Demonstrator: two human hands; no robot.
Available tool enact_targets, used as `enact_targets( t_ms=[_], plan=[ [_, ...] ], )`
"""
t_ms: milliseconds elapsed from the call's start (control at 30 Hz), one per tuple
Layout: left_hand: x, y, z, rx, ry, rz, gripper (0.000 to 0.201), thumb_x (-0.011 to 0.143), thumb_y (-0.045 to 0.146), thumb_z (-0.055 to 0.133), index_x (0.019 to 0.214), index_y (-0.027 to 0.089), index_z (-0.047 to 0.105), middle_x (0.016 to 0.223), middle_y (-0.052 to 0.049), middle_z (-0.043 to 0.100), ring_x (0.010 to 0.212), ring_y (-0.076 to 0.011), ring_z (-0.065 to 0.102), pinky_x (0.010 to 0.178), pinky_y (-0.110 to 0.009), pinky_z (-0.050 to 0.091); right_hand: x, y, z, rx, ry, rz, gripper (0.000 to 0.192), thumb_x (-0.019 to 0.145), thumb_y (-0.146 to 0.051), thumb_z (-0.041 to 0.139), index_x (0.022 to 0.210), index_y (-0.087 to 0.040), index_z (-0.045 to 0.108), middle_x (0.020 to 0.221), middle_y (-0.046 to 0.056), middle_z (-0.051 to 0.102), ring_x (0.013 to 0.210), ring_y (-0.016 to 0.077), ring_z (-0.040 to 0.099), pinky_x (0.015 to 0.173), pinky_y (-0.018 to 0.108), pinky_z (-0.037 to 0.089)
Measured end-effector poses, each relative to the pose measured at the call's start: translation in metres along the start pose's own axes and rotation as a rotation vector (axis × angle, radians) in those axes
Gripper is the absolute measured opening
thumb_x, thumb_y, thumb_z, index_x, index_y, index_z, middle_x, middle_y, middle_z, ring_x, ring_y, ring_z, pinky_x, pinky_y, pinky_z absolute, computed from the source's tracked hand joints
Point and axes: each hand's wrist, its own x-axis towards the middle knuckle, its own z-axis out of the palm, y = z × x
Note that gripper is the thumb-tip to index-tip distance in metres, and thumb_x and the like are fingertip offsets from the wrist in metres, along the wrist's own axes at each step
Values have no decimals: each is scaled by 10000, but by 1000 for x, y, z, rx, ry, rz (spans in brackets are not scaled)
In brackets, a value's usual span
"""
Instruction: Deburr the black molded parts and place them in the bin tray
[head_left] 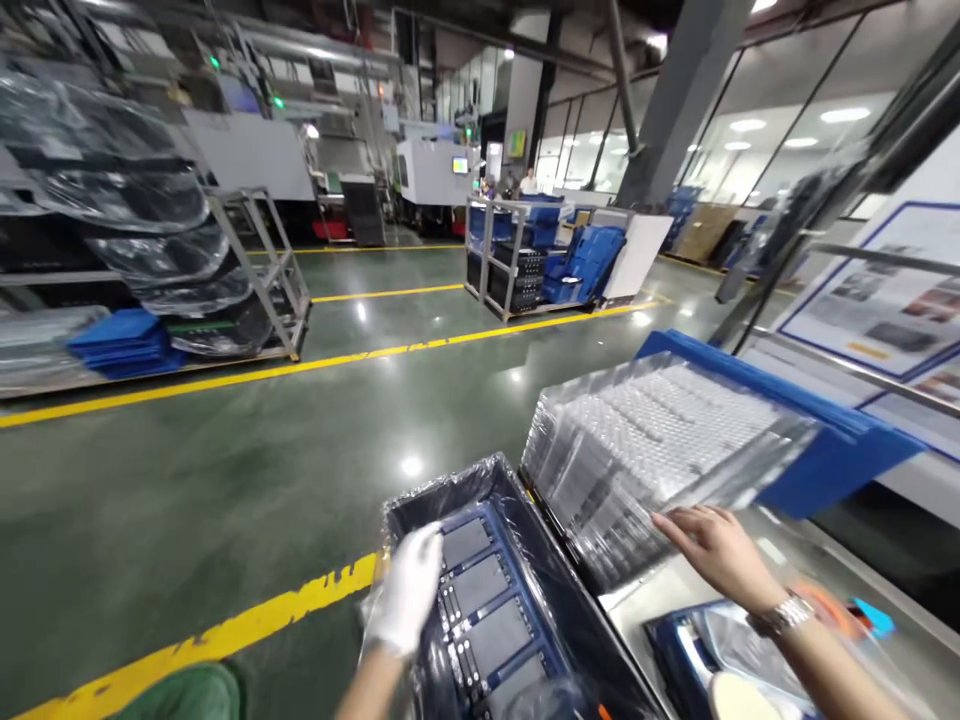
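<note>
My left hand [407, 592], in a white glove, rests fingers down on the left rim of a blue tray [491, 615] of dark flat panels. That tray sits inside a dark crate lined with clear plastic film [450, 495]. My right hand [711, 545] is bare, wears a metal wristwatch, and lies flat with spread fingers against the near edge of a tall stack of clear plastic trays [645, 440]. The stack rests on a blue board [832, 460] on the metal bench. Neither hand is closed around anything.
A metal bench [675, 600] runs along the right with another blue tray [720, 650] near its front. Green floor with yellow lines [247, 615] lies to the left. Racks with plastic-wrapped parts [150, 250] stand far left, and a cart of blue crates [540, 255] behind.
</note>
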Motion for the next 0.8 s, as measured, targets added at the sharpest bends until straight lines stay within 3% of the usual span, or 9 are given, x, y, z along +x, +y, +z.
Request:
enact_targets(
  t_ms=[100, 200, 300, 367, 433, 533, 700, 800],
  plan=[
    [-36, 72, 69, -110, -185, 174, 368, 896, 327, 455, 1106, 238, 744, 1143, -51, 750, 1079, -212, 685, 1027, -358, 519, 4, 5, -2, 43, -73, -20, 569, 989, -622, 403, 626, -214, 563, 676, -7, 654, 749, 159, 644, 891, 397, 484],
    [-68, 131, 121, -115, -330, 417, 386, 891, 298, 478, 1184, 229, 719, 1167, -74, 733, 1089, -260, 665, 1020, -433, 518, 9, 17, -9, 81, -153, -25, 561, 988, -619, 428, 650, -200, 588, 643, -24, 634, 685, 141, 637, 805, 355, 524],
    [-85, 177, 151, -166, -301, 690, 553, 871, 315, 528, 1399, 149, 550, 1426, -120, 584, 1312, -268, 542, 1162, -405, 407, 18, 24, -17, 139, -244, -34, 540, 979, -623, 451, 763, -177, 666, 745, 6, 699, 769, 161, 688, 820, 369, 553],
    [-86, 199, 161, -146, -303, 743, 696, 873, 318, 535, 1516, 105, 369, 1581, -136, 393, 1473, -263, 347, 1245, -407, 270, 25, 26, -23, 174, -318, -37, 545, 990, -615, 433, 777, -184, 689, 790, 43, 730, 818, 163, 706, 861, 359, 556],
    [-83, 214, 166, -93, -341, 708, 758, 904, 313, 501, 1566, 78, 217, 1644, -142, 235, 1537, -268, 163, 1270, -458, 175, 30, 24, -27, 184, -380, -35, 569, 1008, -600, 395, 725, -202, 686, 768, 67, 733, 801, 148, 706, 881, 325, 549],
    [-76, 226, 170, -26, -385, 631, 736, 958, 308, 426, 1587, 89, 111, 1663, -137, 161, 1545, -296, 55, 1259, -547, 147, 29, 18, -27, 123, -379, 13, 533, 1011, -563, 420, 696, -209, 663, 724, 41, 718, 777, 144, 699, 872, 324, 548],
    [-70, 227, 176, 121, -374, 605, 688, 972, 289, 433, 1577, 78, 182, 1639, -165, 240, 1534, -333, 107, 1257, -552, 163, 18, -5, -19, -122, -137, 218, 367, 990, -396, 544, 688, -198, 609, 692, -17, 662, 722, 137, 643, 817, 342, 512],
    [-67, 226, 174, 283, -329, 637, 588, 1001, 316, 386, 1527, 59, 330, 1612, -185, 301, 1524, -341, 156, 1244, -545, 213, 32, -21, -47, -188, -4, 313, 358, 985, -372, 559, 679, -191, 600, 615, -46, 599, 609, 119, 583, 708, 299, 492]
  ],
)
